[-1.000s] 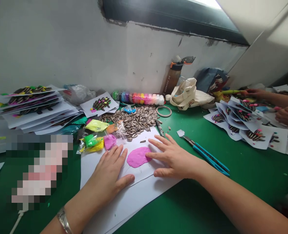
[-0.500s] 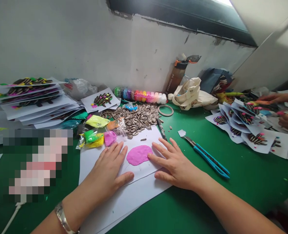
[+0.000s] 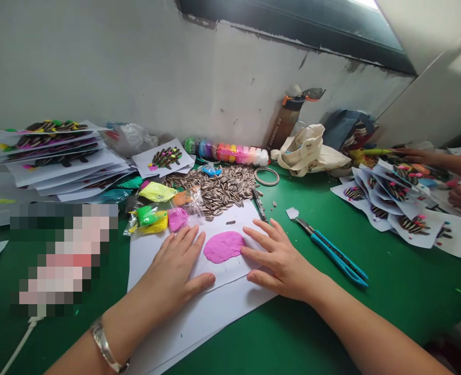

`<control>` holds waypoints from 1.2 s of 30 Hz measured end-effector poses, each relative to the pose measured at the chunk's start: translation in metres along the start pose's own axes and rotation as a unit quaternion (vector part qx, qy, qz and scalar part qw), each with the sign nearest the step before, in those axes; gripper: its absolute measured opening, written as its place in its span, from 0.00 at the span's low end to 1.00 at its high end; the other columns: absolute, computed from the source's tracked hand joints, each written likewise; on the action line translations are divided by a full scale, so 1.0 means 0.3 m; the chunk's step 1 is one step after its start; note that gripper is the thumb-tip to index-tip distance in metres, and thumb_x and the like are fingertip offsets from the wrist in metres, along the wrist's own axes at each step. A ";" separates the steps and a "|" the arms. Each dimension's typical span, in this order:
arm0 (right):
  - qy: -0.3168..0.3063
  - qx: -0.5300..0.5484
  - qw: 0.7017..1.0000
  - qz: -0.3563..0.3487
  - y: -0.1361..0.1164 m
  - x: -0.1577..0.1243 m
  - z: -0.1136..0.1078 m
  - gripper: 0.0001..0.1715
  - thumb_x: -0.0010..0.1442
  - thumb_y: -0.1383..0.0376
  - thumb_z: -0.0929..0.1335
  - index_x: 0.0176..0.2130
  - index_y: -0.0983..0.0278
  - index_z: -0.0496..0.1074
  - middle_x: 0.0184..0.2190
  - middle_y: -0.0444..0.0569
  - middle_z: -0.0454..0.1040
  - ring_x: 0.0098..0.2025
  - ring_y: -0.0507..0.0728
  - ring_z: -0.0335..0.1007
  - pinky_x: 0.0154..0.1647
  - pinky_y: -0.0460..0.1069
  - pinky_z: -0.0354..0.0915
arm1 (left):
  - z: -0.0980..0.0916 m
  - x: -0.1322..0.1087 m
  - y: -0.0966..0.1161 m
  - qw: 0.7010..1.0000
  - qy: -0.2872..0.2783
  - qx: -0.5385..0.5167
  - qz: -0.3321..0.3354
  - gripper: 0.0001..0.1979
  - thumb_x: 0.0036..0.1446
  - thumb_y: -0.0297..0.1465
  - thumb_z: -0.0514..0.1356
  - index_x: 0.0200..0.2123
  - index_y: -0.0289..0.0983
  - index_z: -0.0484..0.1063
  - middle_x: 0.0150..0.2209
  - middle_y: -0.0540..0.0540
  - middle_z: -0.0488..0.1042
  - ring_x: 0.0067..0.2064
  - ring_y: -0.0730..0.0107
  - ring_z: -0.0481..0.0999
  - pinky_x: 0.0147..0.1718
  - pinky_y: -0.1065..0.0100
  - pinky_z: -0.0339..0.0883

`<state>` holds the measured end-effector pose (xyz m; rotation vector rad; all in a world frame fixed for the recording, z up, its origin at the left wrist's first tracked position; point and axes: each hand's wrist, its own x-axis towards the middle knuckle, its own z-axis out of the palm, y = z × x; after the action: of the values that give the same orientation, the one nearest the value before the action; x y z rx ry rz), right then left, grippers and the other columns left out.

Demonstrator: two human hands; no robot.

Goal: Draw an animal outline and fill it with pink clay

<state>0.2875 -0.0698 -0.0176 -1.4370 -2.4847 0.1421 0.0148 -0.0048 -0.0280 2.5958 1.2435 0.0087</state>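
Contact is open-handed on both sides: my left hand (image 3: 175, 268) lies palm down on the white sheet (image 3: 222, 277), fingers spread and gripping nothing, its fingertips at the left rim of the pink clay patch (image 3: 224, 246). My right hand (image 3: 279, 260) also lies flat and spread, with index and middle fingertips touching the patch's right rim. The patch sits mid-sheet, between my two hands, and the sheet lies on larger white paper (image 3: 199, 325) on the green table (image 3: 390, 284). I judge the clay to be soft, light and slightly tacky. It will dent under a fingertip and keep the mark, so pressure belongs at the rim or across flat pads, not on a nail. The sheet is thin and likely to slide on the paper beneath, so the palm is the proper hold-down. The patch is a flattened, matte, bright pink oval with an uneven outline; faint drawn lines show below it. Just beyond lie a stray seed (image 3: 231, 222) and a pile of striped sunflower seeds (image 3: 218, 187). Small bags of coloured clay (image 3: 156, 216) lie to the left and a teal utility knife (image 3: 332, 252) to the right.
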 end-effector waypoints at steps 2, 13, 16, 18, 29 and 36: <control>0.007 0.003 1.000 -0.001 0.002 -0.001 0.000 0.23 0.62 0.49 0.65 0.54 0.54 0.71 0.64 0.51 0.60 0.68 0.69 0.43 0.64 0.70 0.40 | 0.001 0.000 -0.001 1.000 0.002 -0.001 0.002 0.38 0.57 0.51 0.56 0.65 0.38 0.55 0.69 0.40 0.50 0.68 0.46 0.46 0.64 0.47 0.45; -0.015 0.009 1.000 -0.010 -0.008 0.008 -0.001 0.26 0.62 0.48 0.64 0.55 0.55 0.70 0.63 0.50 0.61 0.67 0.68 0.45 0.65 0.71 0.40 | 0.000 -0.005 0.000 1.000 0.011 0.004 0.007 0.38 0.58 0.52 0.54 0.66 0.38 0.55 0.69 0.40 0.49 0.68 0.46 0.47 0.64 0.47 0.46; -0.012 0.000 1.000 -0.004 -0.007 0.006 0.001 0.29 0.62 0.48 0.65 0.58 0.55 0.67 0.65 0.54 0.56 0.67 0.69 0.46 0.64 0.70 0.41 | -0.002 -0.004 0.002 1.000 0.008 0.000 0.004 0.38 0.58 0.51 0.55 0.66 0.38 0.55 0.68 0.40 0.50 0.68 0.46 0.47 0.64 0.47 0.46; -0.017 -0.010 1.000 -0.003 -0.008 0.007 0.005 0.32 0.61 0.47 0.65 0.61 0.55 0.64 0.67 0.56 0.53 0.67 0.70 0.45 0.64 0.71 0.41 | -0.002 -0.003 0.002 1.000 0.006 -0.002 0.005 0.38 0.58 0.51 0.55 0.66 0.38 0.55 0.68 0.40 0.50 0.68 0.46 0.47 0.64 0.47 0.46; 0.023 -0.022 0.999 -0.011 -0.009 0.003 0.017 0.28 0.62 0.48 0.64 0.58 0.57 0.67 0.66 0.54 0.56 0.67 0.69 0.45 0.64 0.71 0.40 | 0.004 -0.001 -0.001 1.000 0.012 0.003 0.012 0.38 0.58 0.52 0.54 0.65 0.38 0.56 0.68 0.39 0.50 0.68 0.47 0.46 0.63 0.46 0.46; 0.039 0.003 0.999 -0.017 -0.001 0.003 0.014 0.21 0.63 0.51 0.65 0.50 0.58 0.74 0.59 0.50 0.68 0.64 0.67 0.52 0.65 0.67 0.41 | -0.005 -0.002 0.004 1.000 -0.001 0.004 0.005 0.38 0.58 0.51 0.54 0.66 0.37 0.55 0.68 0.40 0.50 0.69 0.47 0.46 0.64 0.47 0.46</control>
<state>0.2855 -0.0689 -0.0214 -1.3706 -2.4432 0.0850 0.0153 -0.0055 -0.0262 2.6084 1.2328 0.0030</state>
